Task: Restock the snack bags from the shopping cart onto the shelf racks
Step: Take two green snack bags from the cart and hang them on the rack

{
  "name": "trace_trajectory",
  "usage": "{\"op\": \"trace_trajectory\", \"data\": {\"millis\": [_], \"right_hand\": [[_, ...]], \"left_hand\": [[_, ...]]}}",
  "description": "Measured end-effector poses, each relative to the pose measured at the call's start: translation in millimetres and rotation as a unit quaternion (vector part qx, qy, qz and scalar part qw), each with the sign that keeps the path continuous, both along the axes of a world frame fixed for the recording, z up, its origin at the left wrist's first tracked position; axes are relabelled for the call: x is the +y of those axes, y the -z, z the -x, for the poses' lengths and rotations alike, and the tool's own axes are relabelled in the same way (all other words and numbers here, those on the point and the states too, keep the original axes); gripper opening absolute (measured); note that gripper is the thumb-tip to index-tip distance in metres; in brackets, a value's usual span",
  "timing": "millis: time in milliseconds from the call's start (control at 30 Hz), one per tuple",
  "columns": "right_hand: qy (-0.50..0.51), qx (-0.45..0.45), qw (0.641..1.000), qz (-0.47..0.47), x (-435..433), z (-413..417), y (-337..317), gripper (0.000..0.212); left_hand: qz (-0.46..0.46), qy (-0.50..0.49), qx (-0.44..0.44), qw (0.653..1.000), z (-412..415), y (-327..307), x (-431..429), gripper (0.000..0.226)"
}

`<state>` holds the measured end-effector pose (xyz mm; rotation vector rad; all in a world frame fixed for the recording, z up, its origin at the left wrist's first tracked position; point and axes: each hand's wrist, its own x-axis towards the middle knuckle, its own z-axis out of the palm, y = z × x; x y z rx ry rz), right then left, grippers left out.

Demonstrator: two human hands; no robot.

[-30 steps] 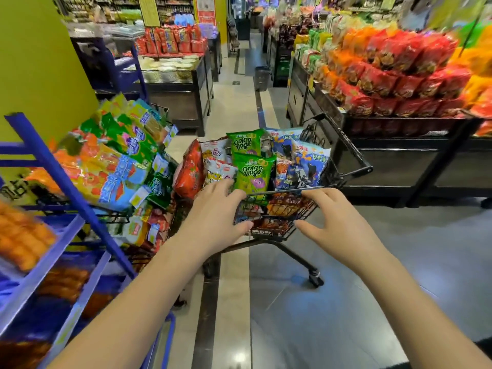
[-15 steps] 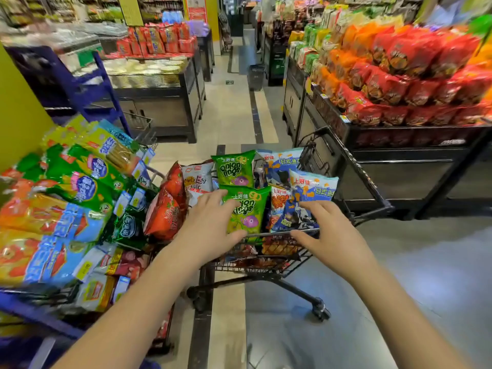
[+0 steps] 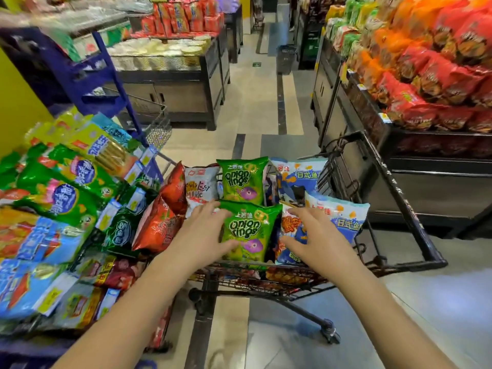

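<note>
Supermarket aisle; at the shopping cart's (image 3: 399, 201) near end an onion rings bag (image 3: 247, 230) stands upright; left hand (image 3: 202, 235), fingers spread, touches its left edge; right hand (image 3: 316, 241), spread, covers the neighbouring bag (image 3: 288, 225); shelf rack (image 3: 66, 198) left of cart

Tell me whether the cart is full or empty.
Full. The cart has bags packed upright across its basket, their tops above the rim, and more packets show through the wire underneath.

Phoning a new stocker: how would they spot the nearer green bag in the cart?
Find the black shopping cart mid-aisle. Two green onion rings bags stand in it, one behind the other. Take the front bag, touching the left hand.
</note>
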<state>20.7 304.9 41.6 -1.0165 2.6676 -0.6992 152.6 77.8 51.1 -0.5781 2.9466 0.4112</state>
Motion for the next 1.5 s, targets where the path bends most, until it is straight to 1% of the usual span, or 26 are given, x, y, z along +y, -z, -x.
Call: {"op": "trace_trajectory", "data": {"millis": [100, 167, 267, 367, 433, 500, 600, 767, 933, 1000, 1100, 1133, 1300, 1433, 1500], "right_hand": [[-0.008, -0.009, 1.0, -0.015, -25.8, 11.2, 13.9, 0.068], [-0.007, -0.019, 0.999, -0.028, -42.9, 16.8, 22.2, 0.068], [-0.004, -0.03, 0.999, -0.043, -68.7, 26.3, 33.8, 0.068], [0.011, -0.045, 0.998, -0.052, -91.3, 36.5, 42.8, 0.067], [0.028, -0.054, 0.997, -0.049, -102.1, 41.7, 47.9, 0.066], [0.041, -0.056, 0.997, -0.039, -109.7, 47.1, 53.9, 0.064], [0.057, -0.07, 0.995, -0.035, -117.3, 53.9, 58.8, 0.063], [0.064, -0.091, 0.993, -0.029, -120.3, 66.7, 64.6, 0.061], [0.063, -0.116, 0.991, -0.008, -119.8, 81.6, 71.7, 0.06], [0.057, -0.121, 0.991, -0.007, -122.1, 87.9, 74.4, 0.061], [0.054, -0.135, 0.989, -0.004, -127.6, 95.5, 74.1, 0.061], [0.051, -0.14, 0.989, -0.001, -129.3, 97.7, 74.3, 0.06], [0.043, -0.139, 0.989, 0.028, -138.7, 106.6, 68.9, 0.059], [0.061, -0.107, 0.989, 0.076, -148.8, 112.1, 61.2, 0.056], [0.077, -0.098, 0.988, 0.096, -155.4, 117.5, 57.7, 0.053]], "left_hand": [[-0.014, 0.0, -0.017, 1.0, 9.8, 17.1, -23.0, 0.074], [-0.04, -0.005, -0.028, 0.999, 15.2, 31.7, -40.6, 0.077], [-0.128, -0.039, -0.044, 0.99, 24.7, 65.3, -70.3, 0.091], [-0.255, -0.08, -0.065, 0.961, 36.8, 96.2, -85.6, 0.109], [-0.311, -0.085, -0.072, 0.944, 45.3, 115.1, -87.8, 0.111], [-0.344, -0.092, -0.069, 0.932, 51.5, 131.9, -89.1, 0.11], [-0.381, -0.101, -0.062, 0.917, 60.0, 154.8, -91.5, 0.111], [-0.403, -0.089, -0.066, 0.908, 77.2, 173.9, -87.5, 0.099], [-0.411, -0.1, -0.063, 0.904, 92.9, 185.8, -81.9, 0.112], [-0.422, -0.128, -0.058, 0.896, 96.4, 189.0, -79.4, 0.104], [-0.44, -0.164, -0.047, 0.881, 97.5, 188.3, -77.0, 0.075], [-0.442, -0.171, -0.038, 0.88, 96.6, 187.8, -77.9, 0.07], [-0.462, -0.177, 0.002, 0.869, 87.7, 181.7, -91.2, 0.058], [-0.461, -0.187, 0.025, 0.867, 84.0, 166.2, -101.4, 0.051], [-0.466, -0.206, 0.041, 0.86, 81.1, 161.3, -107.9, 0.048]]}}
